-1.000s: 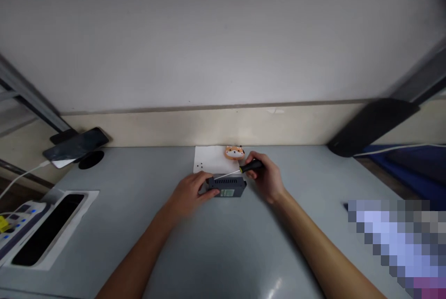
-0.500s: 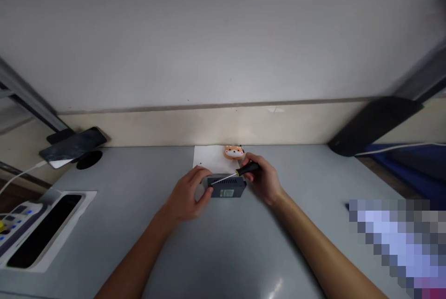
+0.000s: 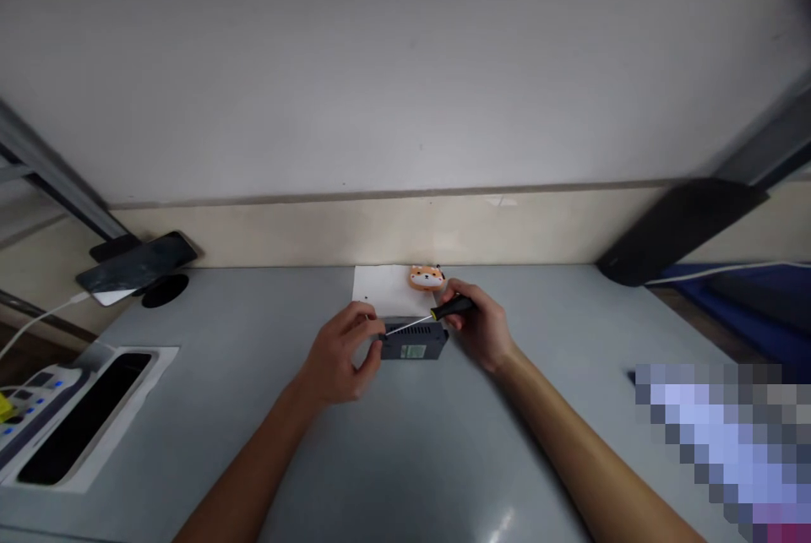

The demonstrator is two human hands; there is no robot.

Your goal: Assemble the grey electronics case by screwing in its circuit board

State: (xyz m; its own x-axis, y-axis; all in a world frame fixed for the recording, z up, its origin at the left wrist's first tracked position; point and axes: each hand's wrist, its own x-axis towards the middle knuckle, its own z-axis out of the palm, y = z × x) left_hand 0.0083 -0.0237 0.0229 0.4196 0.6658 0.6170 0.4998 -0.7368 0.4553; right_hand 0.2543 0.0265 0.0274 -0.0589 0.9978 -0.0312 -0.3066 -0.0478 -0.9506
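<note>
A small dark grey box (image 3: 431,349) with a row of vent slots and a pale label stands tilted on the grey desk. At its left end is my left hand (image 3: 342,353), thumb and fingertips closed about the corner; whether they also pinch something small there is hidden. My right hand (image 3: 480,325) grips a screwdriver (image 3: 453,307) with a black and yellow handle. Its thin shaft slants down to the left across the vents, and the tip meets the box's upper left corner beside my left fingertips.
Behind the box lies a white sheet (image 3: 383,285) with a small dark speck on it and an orange-and-white animal-faced case (image 3: 427,277). To the left are a phone on a stand (image 3: 139,268), a black-topped tray (image 3: 85,416) and a power strip (image 3: 31,408). A dark panel (image 3: 681,230) stands at right.
My left thumb has drawn back from the box's front face to its left edge, and the fingers have shifted toward the screwdriver tip. My right hand and the screwdriver have hardly moved.
</note>
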